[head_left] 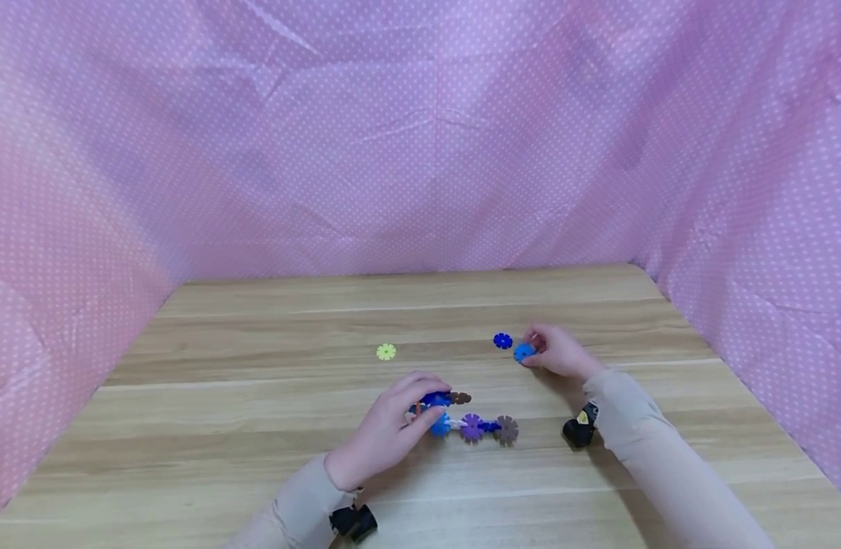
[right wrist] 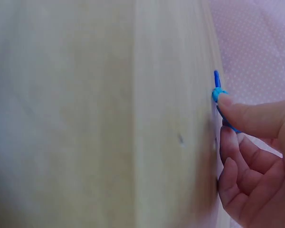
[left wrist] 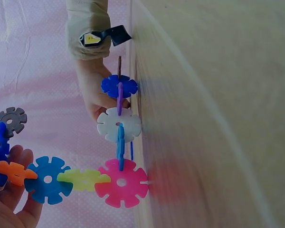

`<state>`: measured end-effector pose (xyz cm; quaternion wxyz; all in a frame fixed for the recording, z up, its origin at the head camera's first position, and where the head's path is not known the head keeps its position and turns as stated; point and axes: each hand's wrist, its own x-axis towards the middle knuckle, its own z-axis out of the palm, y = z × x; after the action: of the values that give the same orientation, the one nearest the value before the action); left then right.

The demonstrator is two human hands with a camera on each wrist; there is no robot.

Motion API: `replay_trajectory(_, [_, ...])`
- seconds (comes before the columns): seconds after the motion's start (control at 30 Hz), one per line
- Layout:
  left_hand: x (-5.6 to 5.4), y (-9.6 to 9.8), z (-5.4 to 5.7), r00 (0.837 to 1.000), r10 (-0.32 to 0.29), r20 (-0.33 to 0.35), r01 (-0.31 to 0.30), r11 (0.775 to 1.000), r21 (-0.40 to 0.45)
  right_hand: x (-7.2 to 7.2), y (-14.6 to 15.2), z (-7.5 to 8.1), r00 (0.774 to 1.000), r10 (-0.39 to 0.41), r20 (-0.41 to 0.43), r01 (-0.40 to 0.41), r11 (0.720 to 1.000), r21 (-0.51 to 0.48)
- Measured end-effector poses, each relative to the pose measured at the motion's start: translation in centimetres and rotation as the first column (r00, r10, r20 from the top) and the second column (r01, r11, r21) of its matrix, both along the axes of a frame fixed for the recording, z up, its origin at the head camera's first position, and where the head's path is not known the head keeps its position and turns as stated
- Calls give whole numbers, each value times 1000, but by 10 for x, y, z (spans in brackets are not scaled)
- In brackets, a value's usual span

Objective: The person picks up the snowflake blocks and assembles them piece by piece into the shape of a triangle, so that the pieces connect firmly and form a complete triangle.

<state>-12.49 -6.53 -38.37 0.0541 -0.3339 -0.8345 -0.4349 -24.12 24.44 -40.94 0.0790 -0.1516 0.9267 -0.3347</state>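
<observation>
My left hand (head_left: 393, 423) grips a chain of flower-shaped interlocking discs, low over the wooden table. In the left wrist view the chain runs from dark blue pieces by the fingers through an orange disc (left wrist: 15, 173), a blue disc (left wrist: 40, 190), a yellow-green one and a pink disc (left wrist: 130, 194). There it turns through a light blue, a white disc (left wrist: 107, 124), a purple and a dark blue disc to a brown end disc (head_left: 506, 438). Farther right, my right hand (head_left: 560, 352) pinches a loose light blue disc (head_left: 521, 354) between thumb and fingers, close over the tabletop.
A loose dark blue disc (head_left: 498, 342) lies just left of the right hand. Another loose disc, yellow-green (head_left: 381, 354), is on the table (head_left: 255, 427) beyond the left hand. Pink dotted cloth (head_left: 420, 152) hangs around the back and sides.
</observation>
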Motion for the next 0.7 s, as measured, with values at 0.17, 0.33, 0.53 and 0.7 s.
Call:
replay_trajectory(0.17, [-1, 0, 0, 1000, -1, 6, 1, 1000, 4, 7, 0, -2, 1000, 24, -10, -25, 998, -56])
replay_trajectory(0.33, [0, 0, 0, 1000, 0, 16, 0, 1000, 6, 21, -5, 0, 999, 15, 36, -10, 989, -147])
replay_trajectory(0.53, [-1, 0, 2, 1000, 3, 13, -3, 1000, 3, 45, -23, 13, 999, -11, 38, 19, 975, -219])
replay_trajectory(0.7, [-1, 0, 2, 1000, 0, 14, 0, 1000, -1, 64, -37, 24, 999, 34, 20, -26, 953, -302])
